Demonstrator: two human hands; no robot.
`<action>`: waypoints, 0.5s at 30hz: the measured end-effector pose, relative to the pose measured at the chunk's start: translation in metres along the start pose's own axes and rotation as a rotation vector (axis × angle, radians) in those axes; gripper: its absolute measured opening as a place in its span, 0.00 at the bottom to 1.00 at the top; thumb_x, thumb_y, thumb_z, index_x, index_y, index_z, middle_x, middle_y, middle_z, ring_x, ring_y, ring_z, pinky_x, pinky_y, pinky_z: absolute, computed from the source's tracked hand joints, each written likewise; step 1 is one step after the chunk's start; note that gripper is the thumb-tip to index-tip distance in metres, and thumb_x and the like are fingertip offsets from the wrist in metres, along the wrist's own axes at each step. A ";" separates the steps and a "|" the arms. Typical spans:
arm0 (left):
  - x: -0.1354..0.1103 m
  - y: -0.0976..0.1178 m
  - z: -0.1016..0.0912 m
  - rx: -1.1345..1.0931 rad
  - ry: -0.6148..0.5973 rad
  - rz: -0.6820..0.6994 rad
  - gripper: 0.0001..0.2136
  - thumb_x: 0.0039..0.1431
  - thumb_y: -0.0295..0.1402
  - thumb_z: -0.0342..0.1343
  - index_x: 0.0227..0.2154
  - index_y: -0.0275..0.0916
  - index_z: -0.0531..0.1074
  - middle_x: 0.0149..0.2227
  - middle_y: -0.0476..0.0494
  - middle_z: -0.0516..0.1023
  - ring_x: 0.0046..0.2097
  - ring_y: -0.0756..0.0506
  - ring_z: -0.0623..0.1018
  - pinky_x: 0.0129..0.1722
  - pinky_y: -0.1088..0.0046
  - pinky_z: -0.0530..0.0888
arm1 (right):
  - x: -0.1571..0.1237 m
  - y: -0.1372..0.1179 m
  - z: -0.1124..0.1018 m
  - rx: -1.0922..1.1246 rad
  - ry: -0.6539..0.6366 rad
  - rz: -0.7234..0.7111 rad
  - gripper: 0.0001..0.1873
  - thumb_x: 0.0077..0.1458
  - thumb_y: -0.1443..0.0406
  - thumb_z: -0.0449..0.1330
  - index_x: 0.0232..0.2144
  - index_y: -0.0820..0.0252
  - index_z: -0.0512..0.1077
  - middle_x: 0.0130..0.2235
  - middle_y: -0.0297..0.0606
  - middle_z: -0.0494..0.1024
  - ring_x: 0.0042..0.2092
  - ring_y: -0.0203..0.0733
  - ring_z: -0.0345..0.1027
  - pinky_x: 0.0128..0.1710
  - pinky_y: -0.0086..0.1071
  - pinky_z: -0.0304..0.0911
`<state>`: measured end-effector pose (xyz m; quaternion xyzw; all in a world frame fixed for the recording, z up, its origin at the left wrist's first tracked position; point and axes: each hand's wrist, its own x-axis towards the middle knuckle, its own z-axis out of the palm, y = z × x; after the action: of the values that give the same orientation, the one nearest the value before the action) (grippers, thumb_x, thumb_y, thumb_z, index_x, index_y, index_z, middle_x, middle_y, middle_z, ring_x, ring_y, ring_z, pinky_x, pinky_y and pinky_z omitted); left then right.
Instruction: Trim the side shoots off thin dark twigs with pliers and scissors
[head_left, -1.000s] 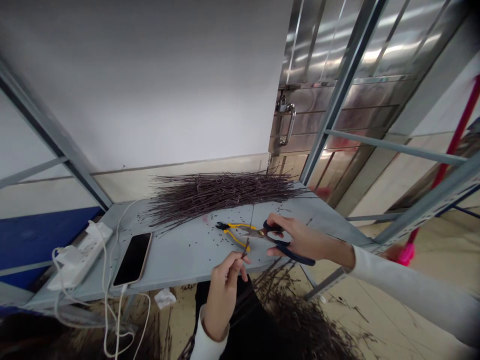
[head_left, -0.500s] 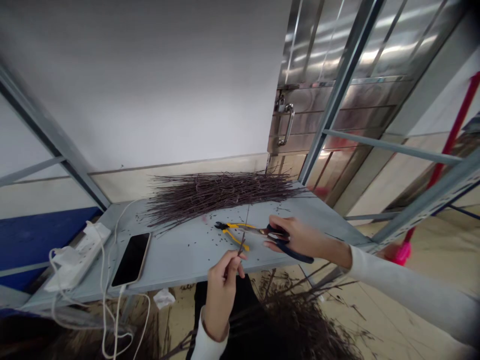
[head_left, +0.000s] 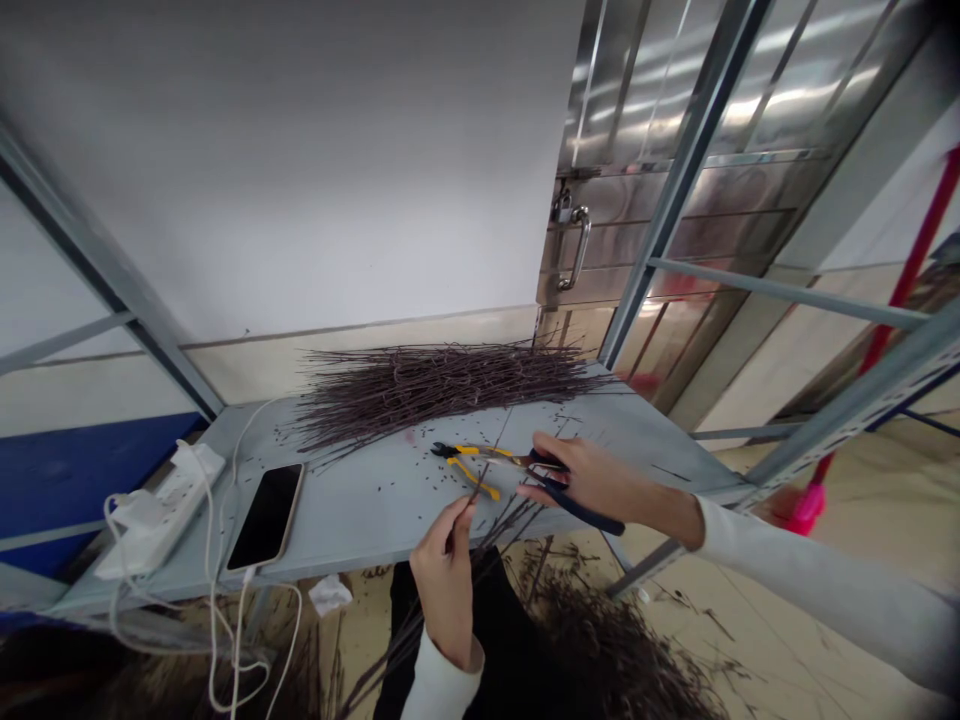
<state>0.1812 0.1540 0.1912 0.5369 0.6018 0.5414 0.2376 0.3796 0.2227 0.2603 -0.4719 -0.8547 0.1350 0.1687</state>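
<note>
Left hand (head_left: 446,585) closed in a firm pinch on a thin, dark-brown, wiry twig (head_left: 466,518), which angles up toward the tabletop; right hand (head_left: 592,480) clenched through the loops of steel scissors with navy plastic handles (head_left: 581,512), blades pointing left above yellow-handled, black-nosed pliers (head_left: 469,465); whether the two tools touch cannot be determined from this view. The twig's upper end lies near the blades, not visibly between them. Recommended practice, in this inspector's judgement: pinch close to the intended cut point, present the stem squarely and deep between the blades, and keep the fingers clear. A long heap of rough, slender purple-brown twigs (head_left: 442,385) lies roughly parallel on a grey painted metal table (head_left: 352,535), with short dark fragments (head_left: 390,480) scattered across the surface. A black-screened smartphone (head_left: 266,517) and a white plastic power strip (head_left: 161,510) sit at the table's left; a further tangled twig heap (head_left: 615,640) lies on the floor
</note>
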 end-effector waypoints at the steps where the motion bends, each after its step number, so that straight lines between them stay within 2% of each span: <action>1: 0.000 0.000 -0.001 0.006 0.011 -0.006 0.13 0.60 0.41 0.52 0.35 0.41 0.79 0.38 0.43 0.84 0.38 0.42 0.81 0.39 0.70 0.75 | -0.001 -0.001 -0.001 -0.016 0.013 0.013 0.16 0.53 0.52 0.57 0.29 0.56 0.58 0.22 0.30 0.67 0.23 0.36 0.59 0.23 0.27 0.48; 6: -0.001 0.005 -0.006 -0.041 0.054 -0.020 0.13 0.60 0.42 0.52 0.35 0.41 0.79 0.38 0.42 0.84 0.40 0.41 0.81 0.41 0.69 0.75 | -0.005 -0.001 -0.002 0.001 0.038 0.034 0.16 0.52 0.53 0.57 0.28 0.56 0.58 0.22 0.32 0.70 0.22 0.36 0.60 0.23 0.27 0.50; 10: 0.003 0.006 -0.015 -0.097 0.162 -0.035 0.15 0.60 0.44 0.52 0.36 0.38 0.78 0.35 0.40 0.83 0.40 0.41 0.81 0.41 0.68 0.75 | -0.009 0.008 -0.003 0.031 0.011 0.069 0.18 0.47 0.53 0.61 0.30 0.56 0.60 0.30 0.37 0.75 0.26 0.38 0.65 0.25 0.28 0.56; 13: 0.006 0.005 -0.023 -0.089 0.207 -0.064 0.16 0.59 0.45 0.53 0.37 0.38 0.77 0.33 0.40 0.83 0.37 0.41 0.80 0.37 0.69 0.74 | -0.017 0.029 -0.007 0.024 0.079 0.154 0.19 0.44 0.52 0.62 0.29 0.55 0.60 0.29 0.37 0.74 0.26 0.39 0.66 0.25 0.29 0.58; 15: 0.008 0.006 -0.028 -0.096 0.210 -0.082 0.17 0.58 0.45 0.53 0.37 0.37 0.78 0.33 0.40 0.83 0.36 0.41 0.80 0.35 0.70 0.74 | -0.026 0.053 -0.010 -0.022 0.190 0.249 0.19 0.43 0.51 0.62 0.29 0.55 0.60 0.26 0.37 0.73 0.26 0.42 0.67 0.26 0.31 0.59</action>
<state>0.1569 0.1487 0.2074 0.4403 0.6183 0.6125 0.2206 0.4377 0.2287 0.2446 -0.5867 -0.7713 0.1001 0.2255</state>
